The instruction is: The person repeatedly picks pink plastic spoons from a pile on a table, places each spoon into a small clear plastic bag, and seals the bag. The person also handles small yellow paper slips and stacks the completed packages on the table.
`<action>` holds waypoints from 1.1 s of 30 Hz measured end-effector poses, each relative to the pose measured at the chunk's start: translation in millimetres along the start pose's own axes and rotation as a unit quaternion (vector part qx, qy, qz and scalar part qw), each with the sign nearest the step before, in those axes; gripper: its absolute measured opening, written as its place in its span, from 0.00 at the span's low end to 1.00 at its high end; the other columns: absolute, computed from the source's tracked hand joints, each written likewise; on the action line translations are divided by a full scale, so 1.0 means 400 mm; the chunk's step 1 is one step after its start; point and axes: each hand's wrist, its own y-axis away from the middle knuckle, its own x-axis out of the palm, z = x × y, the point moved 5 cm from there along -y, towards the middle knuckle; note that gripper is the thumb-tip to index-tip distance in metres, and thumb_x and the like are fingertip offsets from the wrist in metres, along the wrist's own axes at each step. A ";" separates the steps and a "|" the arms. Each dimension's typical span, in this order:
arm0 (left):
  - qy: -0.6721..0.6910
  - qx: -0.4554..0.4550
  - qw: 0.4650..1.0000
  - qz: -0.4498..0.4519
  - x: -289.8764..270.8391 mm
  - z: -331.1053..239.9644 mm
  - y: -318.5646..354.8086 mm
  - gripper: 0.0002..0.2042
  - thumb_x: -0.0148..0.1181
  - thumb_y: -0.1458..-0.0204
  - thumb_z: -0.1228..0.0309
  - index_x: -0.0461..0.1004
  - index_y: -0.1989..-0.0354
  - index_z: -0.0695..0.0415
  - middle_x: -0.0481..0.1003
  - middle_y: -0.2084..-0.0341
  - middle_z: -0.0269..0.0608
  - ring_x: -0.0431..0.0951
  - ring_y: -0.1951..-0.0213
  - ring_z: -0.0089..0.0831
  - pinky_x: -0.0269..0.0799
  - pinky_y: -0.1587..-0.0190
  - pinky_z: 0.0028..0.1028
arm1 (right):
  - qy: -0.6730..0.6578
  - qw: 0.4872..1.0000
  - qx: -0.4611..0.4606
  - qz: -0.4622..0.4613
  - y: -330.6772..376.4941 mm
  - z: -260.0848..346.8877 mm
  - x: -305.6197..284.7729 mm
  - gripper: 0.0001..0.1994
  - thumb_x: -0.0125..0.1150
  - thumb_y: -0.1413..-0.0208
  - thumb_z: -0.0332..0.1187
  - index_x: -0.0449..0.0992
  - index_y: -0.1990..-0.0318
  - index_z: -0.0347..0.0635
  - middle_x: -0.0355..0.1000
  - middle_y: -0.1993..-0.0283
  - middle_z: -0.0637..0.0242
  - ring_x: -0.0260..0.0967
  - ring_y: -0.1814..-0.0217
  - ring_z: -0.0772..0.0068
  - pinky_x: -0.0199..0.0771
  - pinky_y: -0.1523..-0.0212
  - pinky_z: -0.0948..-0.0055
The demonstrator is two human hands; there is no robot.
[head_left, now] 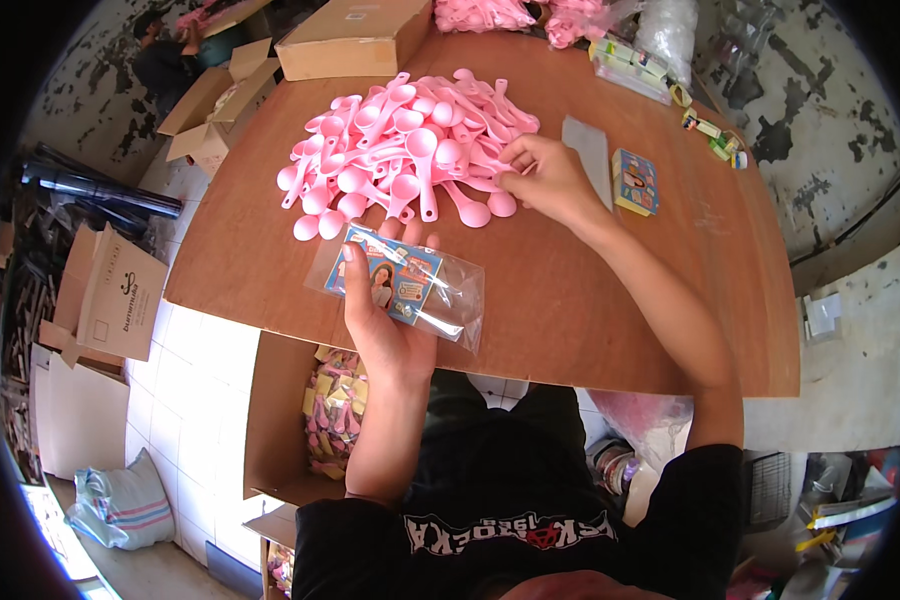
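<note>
My left hand [385,320], palm up, holds a clear plastic bag [455,305] with a blue printed card [395,275] inside; the thumb presses on its front. A heap of pink plastic spoons [422,150] lies just beyond it on the brown table [590,300]. At the heap's right edge my right hand [550,180] has its fingers pinched together at a pink spoon, partly hidden by the fingertips. Beside that hand are a stack of flat clear bags [590,150] and a stack of printed cards [635,182].
A closed cardboard box [353,40] stands at the table's far edge, near pink bundles [485,14] in plastic. Tape rolls [738,158] lie at the right edge. Below the near edge, an open carton [280,420] holds packed bags. Another person [165,60] works at the far left.
</note>
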 end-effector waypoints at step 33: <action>0.053 -0.063 0.997 -0.010 0.090 0.092 -0.041 0.23 0.57 0.40 0.52 0.65 0.52 0.62 0.70 0.62 0.42 0.74 0.59 0.34 0.76 0.52 0.38 | 0.114 0.905 -0.393 -0.118 0.445 0.163 -0.245 0.12 0.69 0.57 0.15 0.81 0.64 0.37 0.76 0.60 0.55 0.78 0.64 0.61 0.78 0.67 0.71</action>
